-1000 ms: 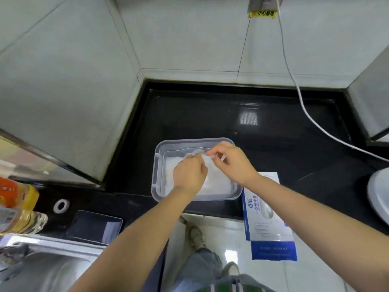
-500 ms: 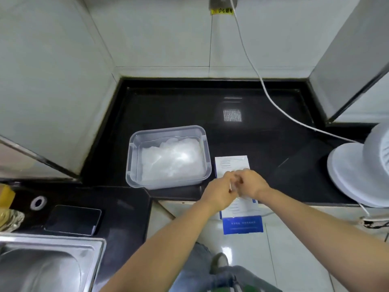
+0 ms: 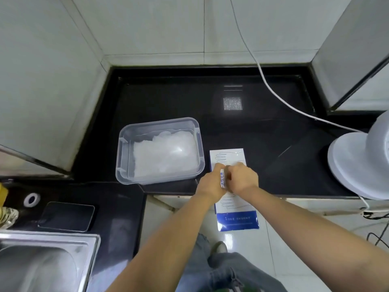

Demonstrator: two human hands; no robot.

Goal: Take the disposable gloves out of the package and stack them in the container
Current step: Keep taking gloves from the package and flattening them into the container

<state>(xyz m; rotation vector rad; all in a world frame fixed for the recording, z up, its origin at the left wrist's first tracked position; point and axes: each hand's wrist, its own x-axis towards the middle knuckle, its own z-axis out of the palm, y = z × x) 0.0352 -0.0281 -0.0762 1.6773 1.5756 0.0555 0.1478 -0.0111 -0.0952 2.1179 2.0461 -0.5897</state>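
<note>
Right now both your hands sit on the package (image 3: 237, 220), which lies just right of the container (image 3: 121, 157) and overhangs the near edge of the counter (image 3: 263, 127). Your left hand (image 3: 211, 183) pinches the package's raised flap (image 3: 222, 180); your right hand (image 3: 243, 180) is curled just beside it, and I can't tell what it holds. The gloves (image 3: 164, 159) already in the container look like thin, limp, slippery film, near weightless and clingy, so pinch one by the cuff, pull slowly and keep the package pinned.

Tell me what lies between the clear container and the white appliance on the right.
Head view: the glove package, held by the left hand and right hand; beyond it, bare black countertop up to the appliance.
</note>
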